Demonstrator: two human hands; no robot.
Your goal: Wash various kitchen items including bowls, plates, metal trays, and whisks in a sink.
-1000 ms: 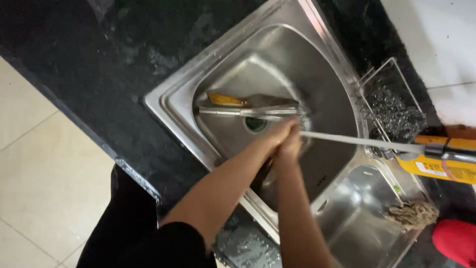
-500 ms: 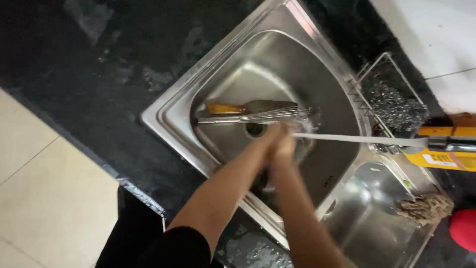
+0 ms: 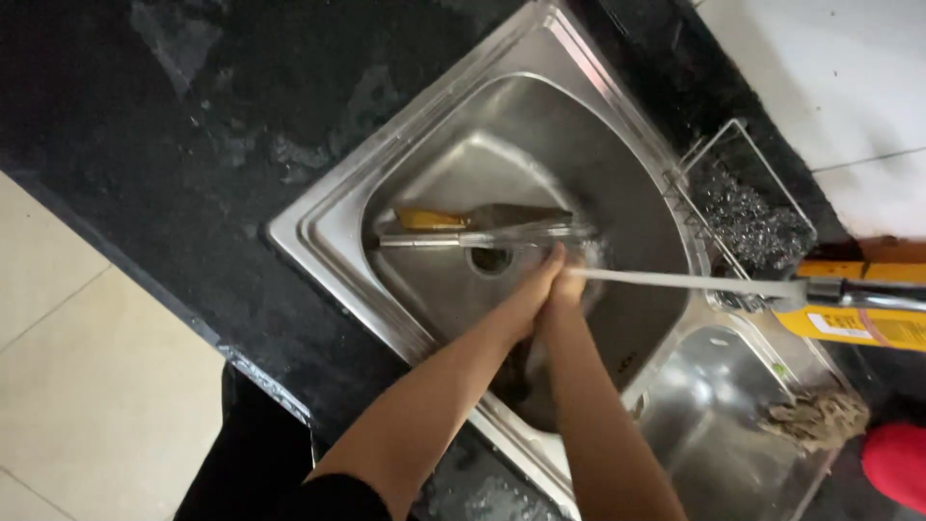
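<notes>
Nearest the camera, the person's two bare forearms rise from the bottom edge and meet over the steel sink, which is set at a slant into a dark, wet stone counter. The left hand and the right hand are pressed against each other above the basin, fingers together and pointing up the frame; neither hand grips anything, and where they overlap it cannot be told which finger belongs to which. A thin stream of water runs across from the tap at the right edge and lands on the hands at their tips. Just beyond the fingertips lies the drain hole, and past it, on the basin floor, a whisk lies on its side, its metal handle pointing left; touching it on the far side is a spatula with a yellow handle. To the right of the forearms sits a smaller second basin, with a frayed, brownish scrubber at its far corner and something red beyond that. Farther off, a wire rack stands on the sink's rim, and a yellow bottle lies under the tap.
</notes>
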